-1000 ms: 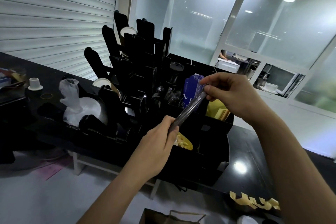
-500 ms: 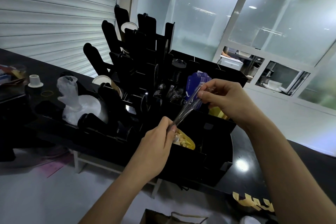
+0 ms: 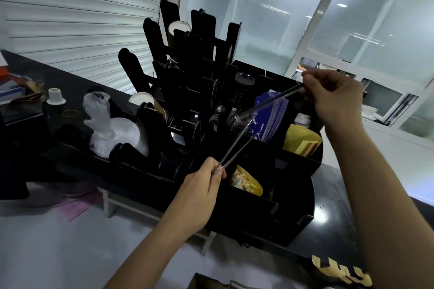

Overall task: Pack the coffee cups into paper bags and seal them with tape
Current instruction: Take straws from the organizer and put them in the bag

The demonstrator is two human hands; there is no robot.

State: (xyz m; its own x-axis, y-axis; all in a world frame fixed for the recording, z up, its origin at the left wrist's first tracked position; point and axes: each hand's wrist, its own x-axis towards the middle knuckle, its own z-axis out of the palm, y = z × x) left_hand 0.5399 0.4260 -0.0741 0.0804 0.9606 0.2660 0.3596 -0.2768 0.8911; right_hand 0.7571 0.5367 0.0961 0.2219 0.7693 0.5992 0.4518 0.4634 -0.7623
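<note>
A clear, glossy strip [image 3: 249,124], seemingly tape, is stretched between my hands above a black countertop organizer [image 3: 293,195]. My left hand [image 3: 199,195] pinches its lower end near the organizer's front wall. My right hand [image 3: 333,96] pinches the upper end, higher and further right. Stacks of paper cups [image 3: 178,28] lie in the organizer's black racks, with another cup rim [image 3: 141,98] lower left. The top edge of a brown paper bag [image 3: 211,283] shows at the bottom of the view.
The organizer holds blue cards [image 3: 272,119], yellow packets [image 3: 300,141] and a yellow item [image 3: 246,183] in its front compartment. A knotted plastic bag [image 3: 110,129], a small white cap [image 3: 55,97] and a rubber band [image 3: 70,113] lie on the black counter [image 3: 333,230] to the left.
My hands have drawn apart: the right hand rose up and to the right, and the clear strip between them is longer and tauter. The left hand stayed near the organizer's front.
</note>
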